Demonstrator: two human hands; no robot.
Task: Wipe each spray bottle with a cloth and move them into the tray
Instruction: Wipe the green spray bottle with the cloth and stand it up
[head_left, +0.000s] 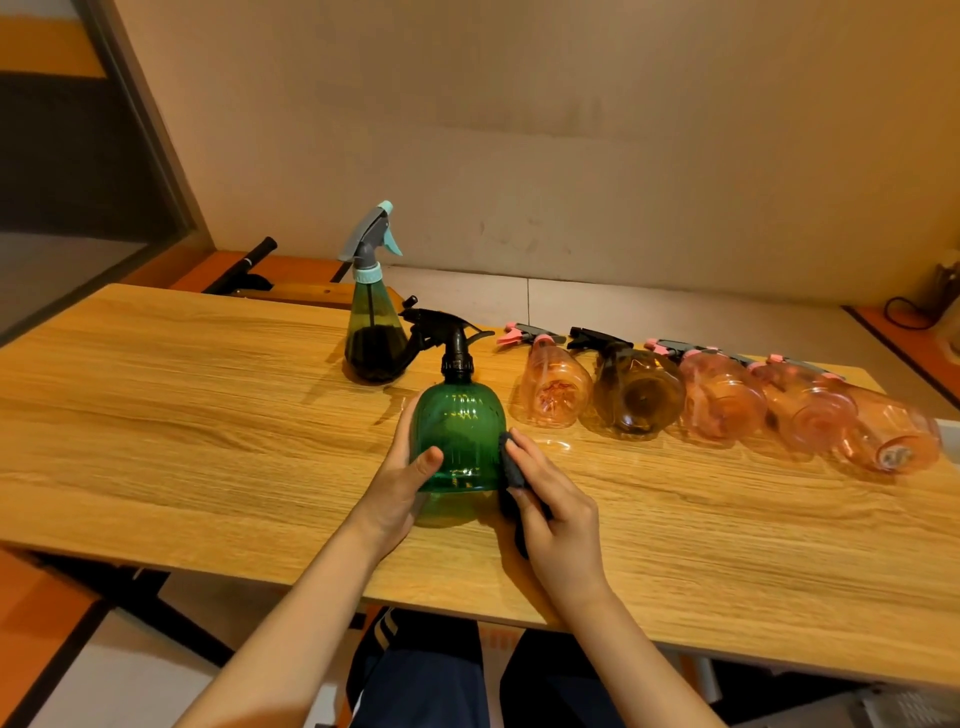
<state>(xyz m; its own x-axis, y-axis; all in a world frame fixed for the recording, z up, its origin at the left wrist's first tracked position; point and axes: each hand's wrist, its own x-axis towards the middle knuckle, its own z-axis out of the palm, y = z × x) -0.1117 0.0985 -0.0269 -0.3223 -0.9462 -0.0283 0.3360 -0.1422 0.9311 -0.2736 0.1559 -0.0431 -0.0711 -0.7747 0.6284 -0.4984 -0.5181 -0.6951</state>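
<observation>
A round green spray bottle (460, 431) with a black trigger head stands upright at the middle of the wooden table (208, 415). My left hand (402, 483) grips its left side, thumb across the front. My right hand (550, 499) pinches a dark cloth (510, 467) and presses it against the bottle's right side. A tall green conical bottle (375, 332) with a teal trigger stands upright behind. To the right lie several bottles on their sides: pink ones (553, 389) (722, 397) (852, 421) and a brown one (640, 395). No tray is in view.
The table's far edge meets a beige wall (519, 130). A black-handled tool (244, 265) lies on an orange surface behind the table's left end. My legs (467, 675) show under the near edge. A dark cable (906, 312) sits at the far right.
</observation>
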